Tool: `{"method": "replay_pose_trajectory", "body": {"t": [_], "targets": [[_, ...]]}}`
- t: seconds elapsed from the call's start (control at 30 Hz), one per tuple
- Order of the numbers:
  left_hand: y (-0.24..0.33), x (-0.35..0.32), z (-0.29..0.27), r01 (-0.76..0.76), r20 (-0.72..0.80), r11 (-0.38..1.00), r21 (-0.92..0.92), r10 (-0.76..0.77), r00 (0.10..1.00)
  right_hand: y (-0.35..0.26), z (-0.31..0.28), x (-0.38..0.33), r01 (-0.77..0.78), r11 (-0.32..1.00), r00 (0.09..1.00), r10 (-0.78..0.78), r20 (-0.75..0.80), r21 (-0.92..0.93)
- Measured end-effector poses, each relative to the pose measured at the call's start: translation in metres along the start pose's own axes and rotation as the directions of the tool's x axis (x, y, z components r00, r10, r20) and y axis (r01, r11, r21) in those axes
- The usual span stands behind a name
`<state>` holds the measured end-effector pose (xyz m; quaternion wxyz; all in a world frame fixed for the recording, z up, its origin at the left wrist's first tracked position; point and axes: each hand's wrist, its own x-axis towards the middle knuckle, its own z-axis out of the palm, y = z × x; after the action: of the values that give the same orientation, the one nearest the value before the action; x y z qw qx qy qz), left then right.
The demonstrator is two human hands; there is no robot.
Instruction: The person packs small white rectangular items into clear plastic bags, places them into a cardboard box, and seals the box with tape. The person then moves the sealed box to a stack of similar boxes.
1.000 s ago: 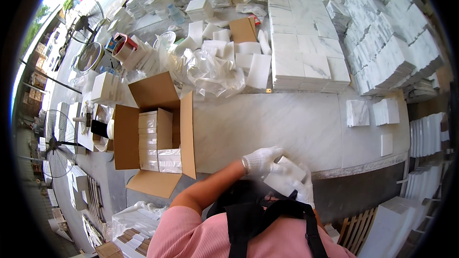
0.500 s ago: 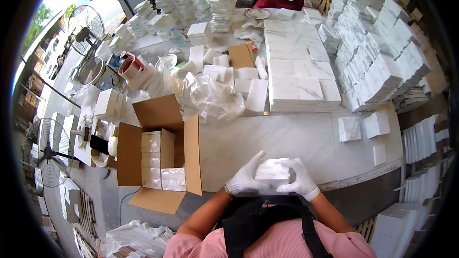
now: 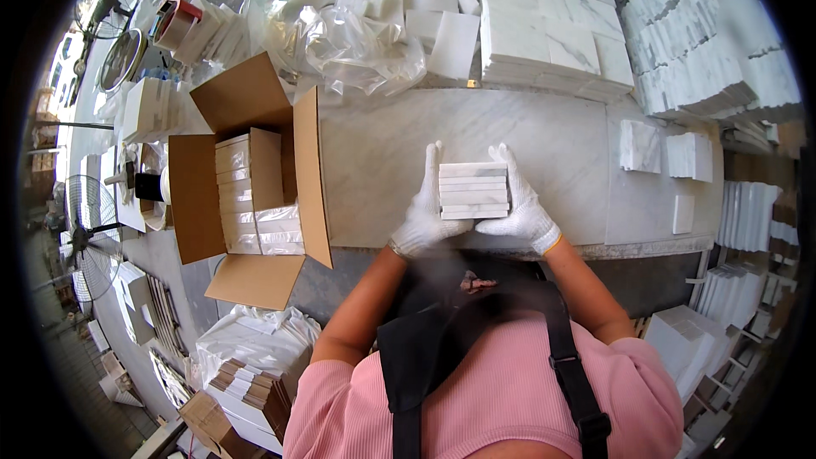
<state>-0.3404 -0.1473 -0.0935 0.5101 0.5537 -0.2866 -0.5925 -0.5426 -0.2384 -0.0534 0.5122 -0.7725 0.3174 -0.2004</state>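
A small stack of several white marble tiles (image 3: 473, 190) is held at the front edge of the table, its layered edges facing up. Against its left side lies my left hand (image 3: 422, 214), white-gloved, fingers pointing away from me. My right hand (image 3: 524, 206), gloved too, presses the opposite side, so the stack is clamped between both. To the left stands an open cardboard box (image 3: 191, 195), flaps spread. Inside it are plastic-wrapped packs of tiles (image 3: 236, 191) and a brown cardboard piece (image 3: 266, 172); the box's bottom is hidden.
The pale marble tabletop (image 3: 374, 153) runs under my hands. Beyond it lie crumpled clear plastic (image 3: 361, 55), foam sheets (image 3: 455, 42) and a broad tile stack (image 3: 548, 30). Loose tile blocks (image 3: 639, 146) sit at right, near tall tile piles (image 3: 688, 42). A fan (image 3: 85, 238) stands far left.
The view has tilted lower, and the co-worker at the back has left it. My hands have straightened along the sides of the tile stack, whose edges now show clearly.
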Motion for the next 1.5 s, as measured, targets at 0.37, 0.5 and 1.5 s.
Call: {"method": "replay_pose_trajectory", "body": {"t": [0.37,0.5,1.5], "targets": [[0.052,-0.035,0.005,-0.221,0.053,0.907,0.358,0.216,0.975,0.022,0.048,-0.003,0.047,0.831,0.988,0.043,-0.148,0.554],[0.025,-0.022,0.0,-0.31,0.063,0.906,0.287,0.305,0.95,0.026,0.036,-0.001,-0.029,0.886,0.995,0.068,-0.067,0.462],[0.033,-0.014,-0.009,-0.439,0.156,0.836,0.329,0.41,0.898,-0.082,0.001,0.05,0.314,0.51,0.941,-0.053,0.335,-0.801]]}}
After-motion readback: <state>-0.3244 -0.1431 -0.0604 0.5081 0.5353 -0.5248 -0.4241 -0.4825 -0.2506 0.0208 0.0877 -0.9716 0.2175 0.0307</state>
